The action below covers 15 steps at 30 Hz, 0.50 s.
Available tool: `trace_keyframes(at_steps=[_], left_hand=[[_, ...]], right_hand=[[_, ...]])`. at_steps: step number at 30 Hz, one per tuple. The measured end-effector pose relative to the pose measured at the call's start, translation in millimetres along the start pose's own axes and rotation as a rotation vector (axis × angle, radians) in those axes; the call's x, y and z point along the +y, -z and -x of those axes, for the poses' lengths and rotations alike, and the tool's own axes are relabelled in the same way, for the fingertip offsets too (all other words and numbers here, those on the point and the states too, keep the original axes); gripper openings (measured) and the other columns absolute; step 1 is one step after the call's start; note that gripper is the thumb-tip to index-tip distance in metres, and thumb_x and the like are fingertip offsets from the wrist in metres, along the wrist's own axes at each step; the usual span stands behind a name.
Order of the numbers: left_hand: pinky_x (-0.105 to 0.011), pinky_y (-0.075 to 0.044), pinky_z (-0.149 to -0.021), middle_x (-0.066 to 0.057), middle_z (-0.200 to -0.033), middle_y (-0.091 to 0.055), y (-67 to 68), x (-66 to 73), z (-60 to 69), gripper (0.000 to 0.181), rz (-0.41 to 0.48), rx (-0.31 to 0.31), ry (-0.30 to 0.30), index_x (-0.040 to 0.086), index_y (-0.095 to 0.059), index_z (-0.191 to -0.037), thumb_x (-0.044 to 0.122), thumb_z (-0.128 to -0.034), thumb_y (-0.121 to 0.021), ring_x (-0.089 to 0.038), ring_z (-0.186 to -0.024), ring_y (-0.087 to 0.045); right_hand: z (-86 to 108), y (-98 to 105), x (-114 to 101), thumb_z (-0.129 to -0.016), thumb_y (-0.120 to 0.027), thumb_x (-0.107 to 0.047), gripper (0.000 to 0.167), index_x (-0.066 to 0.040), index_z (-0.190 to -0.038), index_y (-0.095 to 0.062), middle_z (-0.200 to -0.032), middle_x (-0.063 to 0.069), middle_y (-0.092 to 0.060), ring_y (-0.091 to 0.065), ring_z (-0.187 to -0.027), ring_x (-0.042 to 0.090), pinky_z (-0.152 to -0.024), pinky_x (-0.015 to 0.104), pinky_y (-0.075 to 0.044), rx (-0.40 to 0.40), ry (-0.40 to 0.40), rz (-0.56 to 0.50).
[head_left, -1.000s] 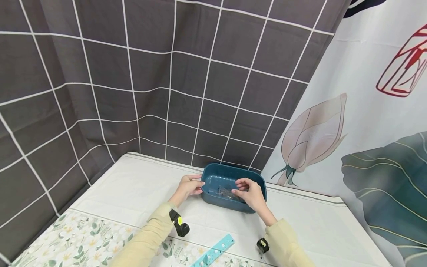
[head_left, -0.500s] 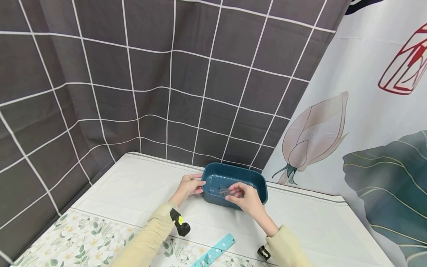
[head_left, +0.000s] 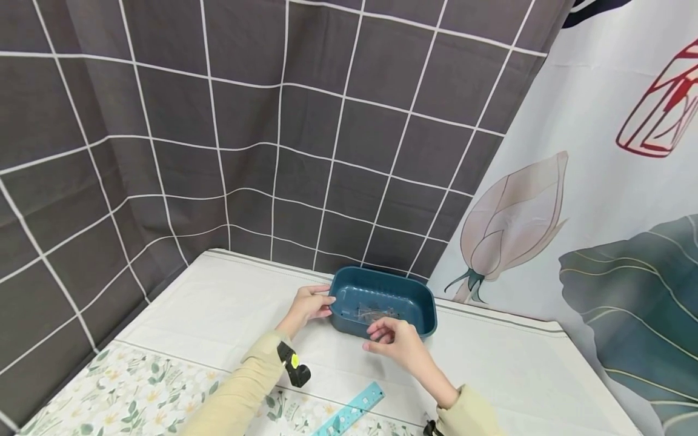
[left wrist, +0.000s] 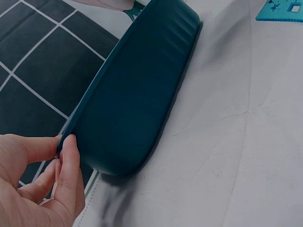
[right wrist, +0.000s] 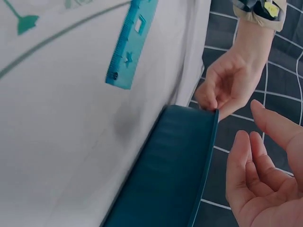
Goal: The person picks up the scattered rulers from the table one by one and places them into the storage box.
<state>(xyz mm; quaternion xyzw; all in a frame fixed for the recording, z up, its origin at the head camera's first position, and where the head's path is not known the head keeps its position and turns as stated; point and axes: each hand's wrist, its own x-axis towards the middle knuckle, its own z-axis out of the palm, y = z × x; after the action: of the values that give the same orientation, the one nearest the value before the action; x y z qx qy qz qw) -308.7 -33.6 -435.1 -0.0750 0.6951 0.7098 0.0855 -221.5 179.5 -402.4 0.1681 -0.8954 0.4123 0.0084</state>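
A dark blue plastic bin (head_left: 349, 326) stands near the table's back edge. My left hand (head_left: 308, 304) pinches its left rim; in the left wrist view that hand (left wrist: 45, 182) has the thumb and fingers on either side of the rim. Several thin, clear, brownish pieces (head_left: 371, 313) lie inside on the bottom, too small to identify. My right hand (head_left: 398, 345) hovers over the bin's front rim. In the right wrist view the right hand (right wrist: 265, 175) has loosely bent fingers, thumb apart from them, and nothing visible between.
A light blue ruler (head_left: 351, 412) with cut-out shapes lies near the table's front. The white tablecloth (head_left: 229, 303) has a floral part (head_left: 131, 387) at front left. A dark grid curtain (head_left: 305, 181) hangs behind the bin, with a white printed curtain (head_left: 512, 272) to the right.
My right hand has moved from inside the bin toward me, to its front rim, uncovering more of the pieces inside. The left hand keeps its hold on the rim.
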Motion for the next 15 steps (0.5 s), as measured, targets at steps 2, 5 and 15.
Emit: trace_keyframes(at_steps=[2,5,15], left_hand=[[-0.017,-0.059,-0.056,-0.021,-0.092,-0.069,0.0,0.1,-0.3,0.045,0.003,-0.002,0.003,-0.005,-0.056,-0.129,-0.005,-0.0843,-0.065,-0.006,-0.055,-0.056],[-0.018,-0.06,-0.057,-0.016,-0.087,-0.069,-0.1,-0.1,-1.1,0.046,0.008,-0.001,0.007,-0.004,-0.056,-0.129,-0.005,-0.0841,-0.065,-0.007,-0.056,-0.055],[-0.015,-0.058,-0.054,-0.025,-0.097,-0.069,-1.8,-1.7,-3.2,0.044,0.003,0.008,0.002,-0.004,-0.057,-0.128,-0.005,-0.0843,-0.065,-0.005,-0.052,-0.055]], right_hand=[[2.2,-1,0,-0.074,-0.082,-0.015,0.029,0.002,-0.093,-0.068,-0.082,0.007,-0.071,-0.056,-0.064,0.005,-0.056,0.014,-0.05,-0.015,-0.003,0.0],[4.9,-1,1,-0.074,-0.082,-0.017,0.03,0.002,-0.092,-0.068,-0.08,0.005,-0.07,-0.054,-0.062,0.004,-0.054,0.014,-0.049,-0.043,-0.003,0.005],[13.2,-5,8,-0.072,-0.083,-0.017,0.027,-0.001,-0.087,-0.069,-0.073,-0.002,-0.066,-0.053,-0.062,0.008,-0.052,0.015,-0.046,-0.176,-0.058,0.021]])
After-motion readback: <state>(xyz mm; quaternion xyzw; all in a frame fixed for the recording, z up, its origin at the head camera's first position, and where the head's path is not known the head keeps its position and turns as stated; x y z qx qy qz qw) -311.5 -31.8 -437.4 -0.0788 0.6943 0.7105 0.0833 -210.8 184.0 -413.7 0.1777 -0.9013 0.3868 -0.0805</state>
